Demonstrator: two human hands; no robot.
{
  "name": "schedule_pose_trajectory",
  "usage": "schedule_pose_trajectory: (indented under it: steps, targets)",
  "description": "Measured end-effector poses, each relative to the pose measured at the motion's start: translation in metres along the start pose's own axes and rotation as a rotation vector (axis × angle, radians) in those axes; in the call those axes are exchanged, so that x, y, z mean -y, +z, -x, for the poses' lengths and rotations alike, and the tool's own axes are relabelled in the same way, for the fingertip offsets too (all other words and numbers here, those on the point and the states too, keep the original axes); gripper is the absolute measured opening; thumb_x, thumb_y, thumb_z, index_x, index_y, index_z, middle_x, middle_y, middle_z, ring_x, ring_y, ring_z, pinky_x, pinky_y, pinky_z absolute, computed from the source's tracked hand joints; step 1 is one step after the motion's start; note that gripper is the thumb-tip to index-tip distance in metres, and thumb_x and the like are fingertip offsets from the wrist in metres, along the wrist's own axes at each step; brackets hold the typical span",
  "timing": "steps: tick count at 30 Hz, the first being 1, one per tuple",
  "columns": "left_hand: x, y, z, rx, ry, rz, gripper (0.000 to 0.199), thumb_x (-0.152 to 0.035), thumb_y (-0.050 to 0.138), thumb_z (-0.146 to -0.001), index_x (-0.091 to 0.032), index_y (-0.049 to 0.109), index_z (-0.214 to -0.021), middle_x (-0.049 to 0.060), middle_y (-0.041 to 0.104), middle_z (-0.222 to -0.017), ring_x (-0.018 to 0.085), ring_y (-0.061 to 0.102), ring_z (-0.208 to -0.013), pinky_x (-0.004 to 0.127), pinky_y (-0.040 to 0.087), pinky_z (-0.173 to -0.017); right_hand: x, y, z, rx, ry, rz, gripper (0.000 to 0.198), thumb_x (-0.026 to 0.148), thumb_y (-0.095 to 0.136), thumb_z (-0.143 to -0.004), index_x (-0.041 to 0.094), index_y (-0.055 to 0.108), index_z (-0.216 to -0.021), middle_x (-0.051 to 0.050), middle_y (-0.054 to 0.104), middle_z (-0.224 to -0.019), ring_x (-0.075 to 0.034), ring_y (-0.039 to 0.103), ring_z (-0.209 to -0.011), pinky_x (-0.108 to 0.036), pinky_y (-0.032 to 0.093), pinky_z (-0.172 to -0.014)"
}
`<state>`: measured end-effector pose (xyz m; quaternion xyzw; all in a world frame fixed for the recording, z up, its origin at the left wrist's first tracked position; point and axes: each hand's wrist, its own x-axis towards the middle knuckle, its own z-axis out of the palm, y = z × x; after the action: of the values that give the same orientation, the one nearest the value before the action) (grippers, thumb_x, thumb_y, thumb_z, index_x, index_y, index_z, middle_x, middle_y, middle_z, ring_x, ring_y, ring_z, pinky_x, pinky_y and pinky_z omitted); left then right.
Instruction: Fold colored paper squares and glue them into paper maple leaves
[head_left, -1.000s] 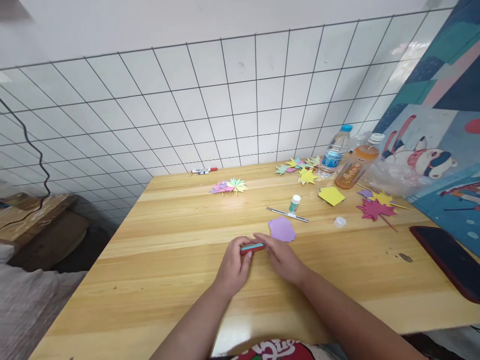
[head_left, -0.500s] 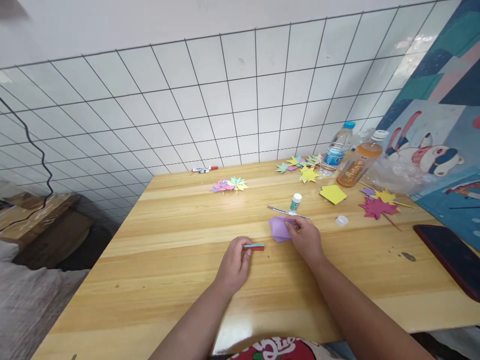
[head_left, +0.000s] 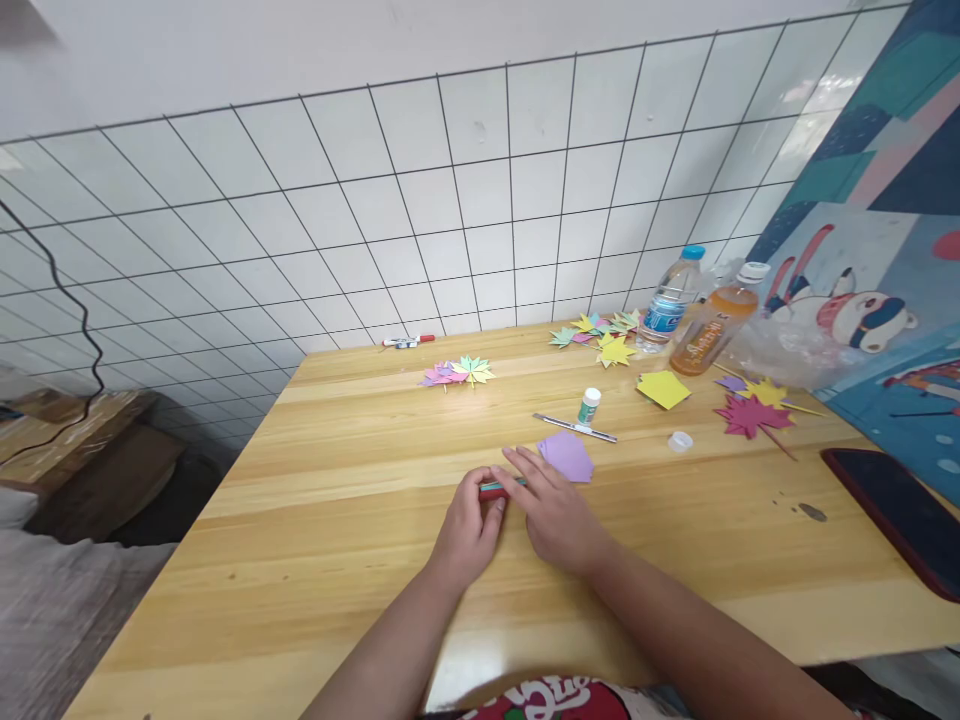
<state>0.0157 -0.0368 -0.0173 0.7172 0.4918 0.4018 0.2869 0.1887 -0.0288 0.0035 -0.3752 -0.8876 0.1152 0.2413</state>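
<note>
My left hand [head_left: 471, 525] is closed around a small bundle of folded paper strips [head_left: 493, 492], red below and light blue on top, held just over the table. My right hand [head_left: 559, 515] has its fingers stretched out over the right end of the bundle, touching it; its thumb is hidden. Just beyond that hand lies a stack of purple paper pieces [head_left: 568, 458], flat on the wood. Behind the stack are a slim silver craft knife or pen-like tool [head_left: 575, 428] and a glue stick [head_left: 589, 406] standing upright with a white cap.
Paper leaves lie at the back middle [head_left: 457, 372], back right [head_left: 613, 348] and right [head_left: 750, 415]. A yellow paper piece [head_left: 663, 389], a white cap [head_left: 680, 441], a water bottle [head_left: 670, 300], an orange drink bottle [head_left: 716, 325] and a phone [head_left: 892, 515] occupy the right. Markers [head_left: 409, 341] lie near the wall.
My right hand has let go of the purple paper and moved left to the strips in my left hand. The purple pieces now lie flat. My left hand stays nearly in place.
</note>
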Motion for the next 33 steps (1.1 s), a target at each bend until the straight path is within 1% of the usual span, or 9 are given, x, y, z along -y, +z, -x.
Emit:
schedule_pose_trajectory:
  steps: [2, 6, 9, 12, 16, 21, 29, 31, 33]
  targets:
    - [0.001, 0.001, 0.0, 0.003, -0.015, 0.008, 0.033, -0.022, 0.047, -0.087, -0.021, 0.036, -0.118, 0.011, 0.049, -0.116, 0.021, 0.051, -0.108, 0.042, 0.043, -0.092, 0.002, 0.005, 0.0, -0.002, 0.079, -0.089, 0.075, 0.0, 0.036, -0.072, 0.021, 0.022, -0.143, -0.007, 0.008, -0.152, -0.024, 0.012, -0.138, -0.048, 0.025, -0.108]
    - [0.001, 0.002, 0.001, 0.038, 0.0, 0.04, 0.033, -0.023, 0.045, -0.087, -0.021, 0.035, -0.119, 0.011, 0.05, -0.117, 0.022, 0.053, -0.106, 0.041, 0.044, -0.09, 0.007, 0.015, 0.001, -0.024, 0.154, -0.297, 0.084, -0.001, 0.034, -0.073, 0.02, -0.003, -0.145, -0.01, -0.005, -0.152, -0.022, 0.01, -0.138, -0.046, 0.033, -0.104]
    - [0.001, 0.001, 0.001, 0.026, -0.003, 0.051, 0.027, -0.023, 0.043, -0.089, -0.022, 0.037, -0.115, 0.01, 0.052, -0.113, 0.021, 0.054, -0.102, 0.041, 0.045, -0.088, 0.011, 0.02, -0.001, -0.029, 0.158, -0.31, 0.08, -0.003, 0.032, -0.074, 0.023, 0.004, -0.145, -0.01, -0.007, -0.152, -0.023, 0.017, -0.137, -0.045, 0.037, -0.101]
    - [0.003, 0.001, 0.002, -0.021, -0.023, 0.071, 0.031, -0.023, 0.047, -0.087, -0.022, 0.036, -0.115, 0.01, 0.051, -0.114, 0.021, 0.054, -0.104, 0.041, 0.044, -0.088, 0.01, 0.023, -0.002, -0.059, 0.207, -0.218, 0.072, -0.001, 0.032, -0.076, 0.025, 0.02, -0.142, -0.009, 0.005, -0.152, -0.024, 0.027, -0.133, -0.047, 0.038, -0.1]
    - [0.006, 0.002, 0.004, -0.007, 0.013, 0.078, 0.033, -0.024, 0.047, -0.087, -0.021, 0.035, -0.118, 0.011, 0.05, -0.116, 0.021, 0.054, -0.104, 0.04, 0.045, -0.088, 0.01, 0.027, -0.002, -0.077, 0.174, -0.186, 0.063, 0.004, 0.033, -0.081, 0.02, 0.021, -0.141, -0.011, 0.027, -0.145, -0.022, 0.028, -0.132, -0.045, 0.033, -0.105]
    - [0.008, 0.003, 0.004, -0.025, -0.024, 0.015, 0.024, -0.026, 0.039, -0.091, -0.021, 0.038, -0.114, 0.01, 0.053, -0.11, 0.02, 0.054, -0.101, 0.04, 0.044, -0.088, 0.01, 0.026, -0.004, -0.087, 0.229, -0.221, 0.043, 0.01, 0.033, -0.086, 0.019, 0.038, -0.127, -0.01, 0.055, -0.118, -0.021, 0.05, -0.109, -0.041, 0.042, -0.094]
    - [0.013, 0.004, 0.01, -0.081, -0.02, 0.13, 0.019, -0.031, 0.043, -0.089, -0.021, 0.043, -0.105, 0.009, 0.056, -0.104, 0.021, 0.055, -0.1, 0.04, 0.046, -0.087, 0.012, 0.018, -0.004, -0.057, 0.323, -0.325, 0.023, 0.017, 0.035, -0.088, 0.021, 0.048, -0.107, -0.007, 0.064, -0.097, -0.02, 0.06, -0.088, -0.031, 0.046, -0.076]
    - [0.013, 0.004, 0.011, -0.088, -0.008, 0.174, 0.022, -0.03, 0.046, -0.088, -0.022, 0.042, -0.107, 0.009, 0.056, -0.105, 0.02, 0.056, -0.1, 0.039, 0.046, -0.087, 0.011, 0.007, -0.005, -0.059, 0.333, -0.288, 0.022, 0.016, 0.036, -0.087, 0.022, 0.052, -0.1, -0.006, 0.066, -0.091, -0.02, 0.061, -0.084, -0.03, 0.046, -0.071]
    - [0.011, 0.003, 0.011, -0.115, 0.013, 0.187, 0.031, -0.03, 0.05, -0.086, -0.022, 0.039, -0.113, 0.011, 0.053, -0.114, 0.021, 0.054, -0.104, 0.038, 0.047, -0.084, -0.002, -0.017, -0.006, -0.126, 0.38, -0.257, 0.021, 0.02, 0.035, -0.087, 0.023, 0.055, -0.094, -0.005, 0.066, -0.087, -0.02, 0.061, -0.08, -0.029, 0.045, -0.068]
